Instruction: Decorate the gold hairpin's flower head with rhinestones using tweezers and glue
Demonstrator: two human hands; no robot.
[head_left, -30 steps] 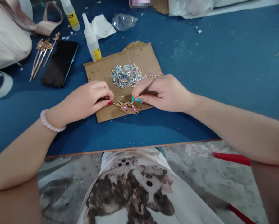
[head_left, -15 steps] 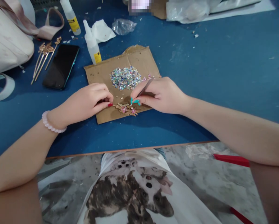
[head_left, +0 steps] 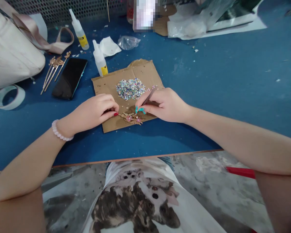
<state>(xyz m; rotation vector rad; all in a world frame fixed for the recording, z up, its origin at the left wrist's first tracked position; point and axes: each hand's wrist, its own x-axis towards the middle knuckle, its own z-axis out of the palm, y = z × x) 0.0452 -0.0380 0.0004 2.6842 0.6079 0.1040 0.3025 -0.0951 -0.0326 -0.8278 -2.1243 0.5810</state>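
My left hand [head_left: 97, 111] pinches the stem end of a gold hairpin [head_left: 132, 119] whose leafy head carries pink flowers. The hairpin's head lies over the near part of a cardboard sheet [head_left: 109, 127]. In my right hand [head_left: 167, 105] is a pair of dark tweezers [head_left: 149, 96], held like a pen, with the tip down at the hairpin's upper side. Whether the tip grips a stone is too small to tell. Just beyond the hands, a heap of glittering rhinestones [head_left: 130, 89] rests on the cardboard, with a few pink ones [head_left: 153, 87] at its right side.
Two glue bottles [head_left: 100, 61] [head_left: 79, 32] stand behind the cardboard, near a white tissue [head_left: 109, 46] and a crumpled plastic bag [head_left: 128, 42]. To the left lie a black phone [head_left: 70, 77], several gold hairpins [head_left: 53, 68], a tape roll [head_left: 9, 97] and a white bag [head_left: 16, 55].
The view has tilted up a little, so the tabletop things sit lower in the picture. Both hands keep their holds, with the tweezers still at the hairpin.
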